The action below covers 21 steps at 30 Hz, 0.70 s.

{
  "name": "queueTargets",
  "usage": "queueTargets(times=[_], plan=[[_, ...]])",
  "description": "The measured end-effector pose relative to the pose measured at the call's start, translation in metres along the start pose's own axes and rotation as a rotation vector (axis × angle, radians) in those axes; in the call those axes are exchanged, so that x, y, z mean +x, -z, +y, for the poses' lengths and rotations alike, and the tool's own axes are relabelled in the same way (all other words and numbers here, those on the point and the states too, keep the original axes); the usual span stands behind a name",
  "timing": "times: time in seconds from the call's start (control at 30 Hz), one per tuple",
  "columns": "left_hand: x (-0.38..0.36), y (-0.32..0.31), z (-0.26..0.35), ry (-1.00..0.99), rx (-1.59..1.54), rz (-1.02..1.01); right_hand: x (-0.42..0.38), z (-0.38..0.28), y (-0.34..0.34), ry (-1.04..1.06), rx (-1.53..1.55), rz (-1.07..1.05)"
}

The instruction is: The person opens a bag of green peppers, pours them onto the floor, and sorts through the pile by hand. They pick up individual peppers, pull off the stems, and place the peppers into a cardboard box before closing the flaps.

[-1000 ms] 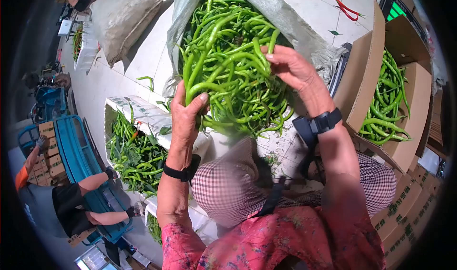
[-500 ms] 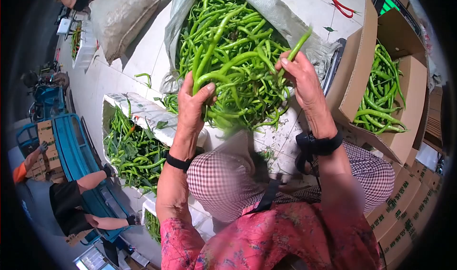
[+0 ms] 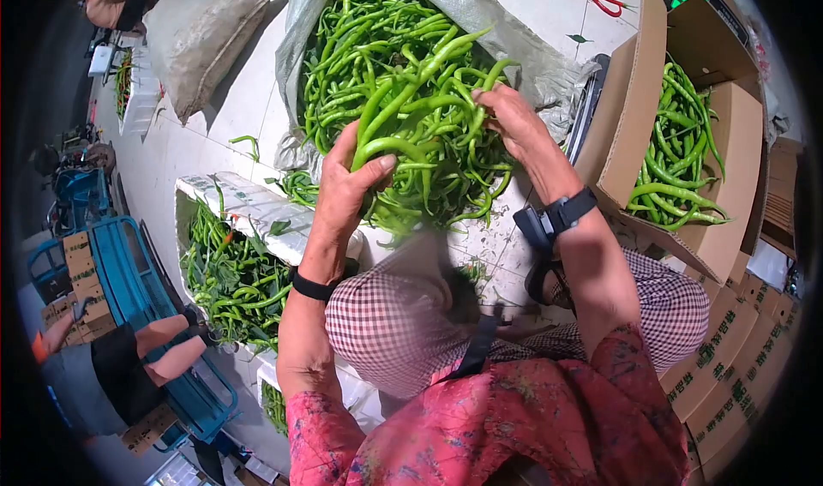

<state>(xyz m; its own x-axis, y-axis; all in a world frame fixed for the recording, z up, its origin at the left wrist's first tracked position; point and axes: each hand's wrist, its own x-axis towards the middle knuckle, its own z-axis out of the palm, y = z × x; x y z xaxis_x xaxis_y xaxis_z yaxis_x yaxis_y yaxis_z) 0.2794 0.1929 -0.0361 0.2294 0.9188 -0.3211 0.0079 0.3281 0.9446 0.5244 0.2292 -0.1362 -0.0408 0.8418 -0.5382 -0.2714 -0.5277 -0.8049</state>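
My left hand (image 3: 341,193) is closed around several long green chili peppers (image 3: 396,102), which stick up past its thumb. To the right, my right hand (image 3: 519,124) has thumb and fingers pinched at a curved green chili pepper (image 3: 495,73). Both hands are over a heap of green chili peppers (image 3: 377,27) that spills from an open pale woven sack (image 3: 470,6) on the floor. The fingertips of my right hand are partly hidden among the peppers.
At right stands an open cardboard box (image 3: 630,113) holding green peppers. A white foam box (image 3: 257,207) of peppers and leaves is at left, below a full sack (image 3: 201,40). Flattened cartons (image 3: 720,375) lie lower right. Another person (image 3: 111,366) is near a blue cart (image 3: 129,272).
My right hand has moved left and slightly down with its pepper, closer to the bunch. My left hand still holds its peppers. The person at left has shifted their legs.
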Motion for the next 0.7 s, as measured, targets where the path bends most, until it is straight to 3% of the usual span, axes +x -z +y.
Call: queueTargets(times=[0.03, 0.1, 0.17, 0.23, 0.37, 0.43, 0.5, 0.63, 0.7], plan=[[0.002, 0.000, 0.001, 0.011, 0.071, -0.007, 0.002, -0.001, -0.002, -0.003, 0.000, 0.000], [0.008, 0.000, 0.000, 0.009, 0.055, -0.028, 0.005, -0.002, -0.003, -0.071, 0.343, -0.161], [0.014, 0.003, -0.003, 0.007, 0.031, -0.046, 0.003, -0.007, 0.001, -0.083, 0.380, -0.247], [0.016, 0.006, 0.001, -0.029, 0.019, -0.017, -0.005, -0.018, 0.002, 0.133, 0.426, -0.268], [0.011, 0.023, 0.009, -0.023, -0.163, -0.001, -0.034, -0.064, -0.009, 0.358, 0.198, -0.368], [0.009, 0.033, 0.005, -0.058, -0.240, -0.045, -0.030, -0.060, -0.010, 0.362, 0.130, -0.365], [0.005, 0.034, 0.006, -0.014, -0.200, -0.019, -0.031, -0.042, -0.014, 0.288, -0.129, -0.307], [-0.005, 0.033, 0.012, 0.014, -0.010, -0.042, -0.039, -0.043, -0.012, 0.241, 0.136, -0.279], [-0.009, 0.031, 0.020, 0.020, -0.024, 0.008, -0.043, -0.050, -0.016, 0.277, 0.118, -0.268]])
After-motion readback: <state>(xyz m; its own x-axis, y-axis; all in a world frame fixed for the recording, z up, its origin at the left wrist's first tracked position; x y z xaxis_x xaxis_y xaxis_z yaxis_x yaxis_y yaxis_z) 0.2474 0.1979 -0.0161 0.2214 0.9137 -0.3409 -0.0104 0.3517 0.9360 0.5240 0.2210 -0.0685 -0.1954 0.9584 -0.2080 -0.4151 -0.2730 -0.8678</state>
